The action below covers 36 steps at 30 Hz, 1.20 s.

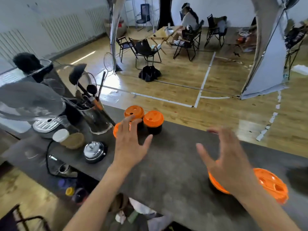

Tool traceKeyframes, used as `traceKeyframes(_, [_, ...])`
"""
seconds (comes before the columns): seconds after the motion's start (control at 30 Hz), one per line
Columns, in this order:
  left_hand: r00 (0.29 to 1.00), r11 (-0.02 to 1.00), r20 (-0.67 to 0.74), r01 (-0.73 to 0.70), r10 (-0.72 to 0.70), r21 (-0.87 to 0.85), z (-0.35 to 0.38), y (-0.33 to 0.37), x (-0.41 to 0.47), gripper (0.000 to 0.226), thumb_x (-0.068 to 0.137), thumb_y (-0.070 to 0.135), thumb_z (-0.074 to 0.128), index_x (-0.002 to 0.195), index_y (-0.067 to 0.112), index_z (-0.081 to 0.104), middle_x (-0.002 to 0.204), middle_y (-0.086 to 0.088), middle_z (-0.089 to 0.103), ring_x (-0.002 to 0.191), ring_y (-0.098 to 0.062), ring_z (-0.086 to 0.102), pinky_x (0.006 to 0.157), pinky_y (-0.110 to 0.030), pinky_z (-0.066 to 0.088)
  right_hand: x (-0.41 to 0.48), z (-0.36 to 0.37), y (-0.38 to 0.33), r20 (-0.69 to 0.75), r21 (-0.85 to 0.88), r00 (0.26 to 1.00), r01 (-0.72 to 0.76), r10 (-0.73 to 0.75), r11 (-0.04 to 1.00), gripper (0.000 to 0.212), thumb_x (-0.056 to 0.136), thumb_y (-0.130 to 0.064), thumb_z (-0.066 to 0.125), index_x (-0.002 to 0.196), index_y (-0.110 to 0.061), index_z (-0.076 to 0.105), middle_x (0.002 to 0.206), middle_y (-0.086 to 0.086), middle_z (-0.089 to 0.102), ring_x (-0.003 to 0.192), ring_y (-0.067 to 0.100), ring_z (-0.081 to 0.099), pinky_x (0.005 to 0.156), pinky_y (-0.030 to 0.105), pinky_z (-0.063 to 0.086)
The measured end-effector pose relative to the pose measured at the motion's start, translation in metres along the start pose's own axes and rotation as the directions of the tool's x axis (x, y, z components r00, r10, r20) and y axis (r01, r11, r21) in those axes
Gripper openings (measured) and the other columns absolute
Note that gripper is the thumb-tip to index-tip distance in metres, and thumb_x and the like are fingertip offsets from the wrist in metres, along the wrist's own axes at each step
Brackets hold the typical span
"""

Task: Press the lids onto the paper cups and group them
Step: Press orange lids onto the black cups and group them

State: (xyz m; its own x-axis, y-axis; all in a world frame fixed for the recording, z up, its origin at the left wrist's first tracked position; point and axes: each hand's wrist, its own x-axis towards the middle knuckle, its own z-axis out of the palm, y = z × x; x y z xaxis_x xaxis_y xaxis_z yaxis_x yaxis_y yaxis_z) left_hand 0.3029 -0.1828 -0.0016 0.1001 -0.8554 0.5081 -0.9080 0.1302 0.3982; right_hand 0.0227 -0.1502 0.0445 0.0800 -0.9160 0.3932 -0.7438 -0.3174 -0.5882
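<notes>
We see both hands spread wide and holding nothing, well apart from each other above the dark counter [175,164]. The left hand [131,144] reaches over a cluster of three lidded cups at the counter's far edge. Its fingers cover much of the left lid [116,129], and its fingertips lie at the back lid [134,111], though we cannot tell whether they press down. The third lid [153,118] sits squarely on a black cup [155,129] just right of the fingers, clear of the hand. These three cups stand close together.

The right hand [231,162], blurred with fingers fanned, hangs over a fourth lid [215,182] on a dark cup [211,187] nearer to us; we cannot tell whether the palm touches it. Just beside it to the right we count a fifth lid [271,183], blurred and seemingly tilted, and what it rests on is unclear. We count five orange lids in all: three in the far group and two by the right hand.

Left of the cluster we find one clear holder of brushes and utensils [98,119], one metal call bell [95,151] and one jar with a white cap [68,139] lying on its side. Beyond the counter, on the wood floor [166,90], one person [188,20] sits at one wooden table [160,35] among several black chairs [146,50].
</notes>
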Motion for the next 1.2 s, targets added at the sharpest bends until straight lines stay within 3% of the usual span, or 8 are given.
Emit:
traceKeyframes(0.1, [0.986, 0.995, 0.136, 0.093, -0.098, 0.045, -0.002, -0.051, 0.044, 0.072, 0.09, 0.045, 0.074, 0.149, 0.015, 0.046, 0.159, -0.015, 0.036, 0.146, -0.039, 0.034, 0.118, -0.052, 0.028, 0.059, 0.063, -0.044, 0.352, -0.052, 0.934, 0.085, -0.062, 0.995, 0.067, 0.094, -0.038, 0.072, 0.147, -0.01, 0.042, 0.145, 0.008, 0.044, 0.137, 0.026, 0.04, 0.113, 0.028, 0.03])
traceKeyframes(0.27, [0.869, 0.993, 0.48, 0.094, -0.12, 0.077, 0.018, -0.103, 0.093, 0.076, 0.096, 0.067, 0.051, 0.16, 0.044, 0.018, 0.172, 0.004, 0.005, 0.157, -0.032, 0.014, 0.12, -0.055, 0.03, 0.121, 0.154, -0.075, 0.537, -0.164, 0.843, 0.147, -0.037, 0.975, 0.091, 0.092, -0.048, 0.073, 0.161, -0.017, 0.023, 0.168, 0.008, 0.015, 0.153, 0.033, 0.022, 0.123, 0.045, 0.03])
traceKeyframes(0.43, [0.814, 0.99, 0.57, 0.143, -0.109, -0.015, 0.03, -0.114, 0.102, 0.077, 0.092, 0.052, 0.065, 0.157, 0.046, 0.023, 0.17, 0.003, 0.011, 0.147, -0.037, 0.038, 0.116, -0.048, 0.037, 0.143, 0.196, -0.063, 0.445, -0.429, 0.892, 0.134, 0.08, 0.893, 0.084, 0.09, -0.052, 0.072, 0.156, -0.019, 0.031, 0.161, 0.012, 0.029, 0.142, 0.037, 0.036, 0.112, 0.049, 0.037])
traceKeyframes(0.57, [0.856, 0.991, 0.501, 0.132, -0.127, 0.025, 0.03, -0.107, 0.099, 0.069, 0.091, 0.054, 0.065, 0.149, 0.04, 0.032, 0.158, 0.004, 0.029, 0.124, -0.04, 0.059, 0.096, -0.046, 0.047, 0.139, 0.197, -0.054, 0.416, -0.466, 0.909, 0.186, 0.028, 0.865, 0.079, 0.086, -0.048, 0.076, 0.149, -0.021, 0.038, 0.147, 0.006, 0.043, 0.132, 0.031, 0.042, 0.104, 0.042, 0.038])
traceKeyframes(0.67, [0.873, 0.988, 0.465, 0.147, -0.146, 0.034, 0.028, -0.103, 0.095, 0.062, 0.092, 0.058, 0.063, 0.145, 0.037, 0.038, 0.152, 0.005, 0.036, 0.118, -0.04, 0.062, 0.092, -0.045, 0.048, 0.132, 0.182, -0.05, 0.416, -0.4, 0.909, 0.157, 0.026, 0.903, 0.08, 0.084, -0.046, 0.078, 0.149, -0.023, 0.039, 0.146, 0.005, 0.043, 0.131, 0.03, 0.041, 0.105, 0.042, 0.038])
traceKeyframes(0.8, [0.87, 0.986, 0.466, 0.158, -0.16, 0.043, 0.028, -0.109, 0.093, 0.058, 0.093, 0.059, 0.062, 0.142, 0.039, 0.039, 0.152, 0.003, 0.037, 0.12, -0.043, 0.06, 0.095, -0.05, 0.047, 0.111, 0.132, -0.026, 0.384, -0.353, 0.919, 0.056, 0.09, 0.934, 0.078, 0.083, -0.041, 0.081, 0.148, -0.02, 0.042, 0.143, 0.005, 0.046, 0.128, 0.029, 0.042, 0.102, 0.037, 0.039])
traceKeyframes(1.0, [0.903, 0.997, 0.423, 0.056, -0.077, 0.061, 0.035, -0.103, 0.088, 0.056, 0.093, 0.059, 0.063, 0.139, 0.038, 0.041, 0.148, 0.0, 0.041, 0.112, -0.045, 0.063, 0.088, -0.053, 0.05, 0.07, 0.033, 0.043, 0.223, -0.41, 0.891, -0.281, 0.394, 0.868, 0.077, 0.082, -0.037, 0.083, 0.144, -0.016, 0.042, 0.142, 0.006, 0.044, 0.131, 0.031, 0.038, 0.103, 0.042, 0.041])
traceKeyframes(1.2, [0.898, 0.996, 0.441, -0.029, -0.011, 0.085, 0.036, -0.08, 0.08, 0.054, 0.091, 0.06, 0.064, 0.135, 0.037, 0.044, 0.146, 0.003, 0.041, 0.107, -0.041, 0.065, 0.083, -0.051, 0.049, 0.051, 0.001, 0.076, 0.23, -0.452, 0.835, -0.363, 0.5, 0.814, 0.077, 0.083, -0.032, 0.083, 0.143, -0.012, 0.039, 0.145, 0.011, 0.038, 0.132, 0.033, 0.038, 0.102, 0.041, 0.042])
